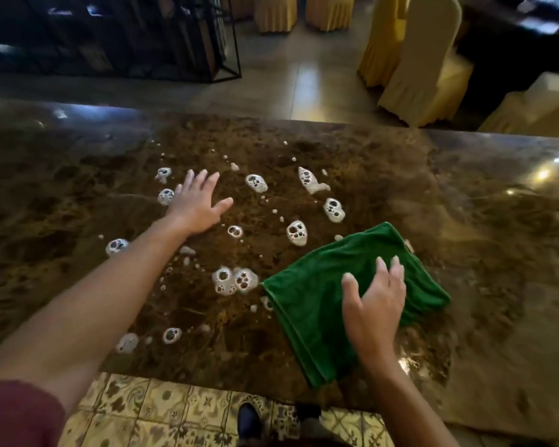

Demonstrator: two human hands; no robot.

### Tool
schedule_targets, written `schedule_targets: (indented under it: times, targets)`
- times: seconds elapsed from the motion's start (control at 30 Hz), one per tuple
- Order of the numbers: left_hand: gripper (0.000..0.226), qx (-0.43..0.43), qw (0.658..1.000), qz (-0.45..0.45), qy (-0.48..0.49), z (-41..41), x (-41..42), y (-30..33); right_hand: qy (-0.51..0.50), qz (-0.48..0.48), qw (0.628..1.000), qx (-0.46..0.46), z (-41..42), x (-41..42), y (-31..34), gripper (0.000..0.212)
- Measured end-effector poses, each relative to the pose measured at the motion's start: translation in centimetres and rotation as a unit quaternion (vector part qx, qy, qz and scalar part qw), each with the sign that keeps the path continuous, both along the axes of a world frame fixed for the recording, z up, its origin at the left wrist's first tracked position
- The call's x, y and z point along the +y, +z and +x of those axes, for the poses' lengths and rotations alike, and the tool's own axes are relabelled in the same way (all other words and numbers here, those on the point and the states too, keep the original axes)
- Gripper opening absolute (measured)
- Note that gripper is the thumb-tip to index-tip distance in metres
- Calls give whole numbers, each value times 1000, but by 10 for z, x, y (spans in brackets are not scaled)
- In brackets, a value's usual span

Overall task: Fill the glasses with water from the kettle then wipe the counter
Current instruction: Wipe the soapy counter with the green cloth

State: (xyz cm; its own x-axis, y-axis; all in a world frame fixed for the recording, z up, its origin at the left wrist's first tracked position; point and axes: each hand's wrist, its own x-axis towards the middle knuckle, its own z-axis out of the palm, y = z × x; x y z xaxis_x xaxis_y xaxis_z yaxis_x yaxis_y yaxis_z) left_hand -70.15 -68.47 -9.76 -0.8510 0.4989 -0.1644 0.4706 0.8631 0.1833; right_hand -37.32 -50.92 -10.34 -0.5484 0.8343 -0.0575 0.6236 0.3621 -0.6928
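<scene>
A brown marble counter fills the view, dotted with several white foam blobs across its middle. A green cloth lies spread on the counter right of centre. My right hand rests on top of the cloth with its fingers spread, pressing rather than gripping it. My left hand reaches forward over the foam, flat and open, fingers apart, holding nothing. No kettle or glasses are in view.
Beyond the counter's far edge is a tiled floor with yellow-covered chairs at the right and a dark metal rack at the left. Patterned floor tiles and my shoes show below the near edge.
</scene>
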Motion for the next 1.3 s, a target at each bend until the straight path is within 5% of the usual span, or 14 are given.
schedule_targets:
  times: [0.27,0.5,0.67,0.9,1.17,1.3]
  targets:
    - [90,-75,993,-86,4,-48,11,-4,-69,58,990,-105,-42,3,-17,80]
    - [95,-85,993,-82,-12,-52,10,-13,0,109,979,-170,-109,52,-18,82]
    - [120,-152,984,-86,24,-75,7,-19,126,141,965,-181,-179,111,-13,71]
    - [109,-144,985,-91,21,-70,9,-14,321,193,913,-162,-239,98,-16,65]
    - [113,-138,987,-82,31,-70,9,-13,531,225,809,-112,-112,-10,-14,66]
    - [105,-127,989,-70,19,-70,8,-16,389,223,876,-177,-82,18,-17,88]
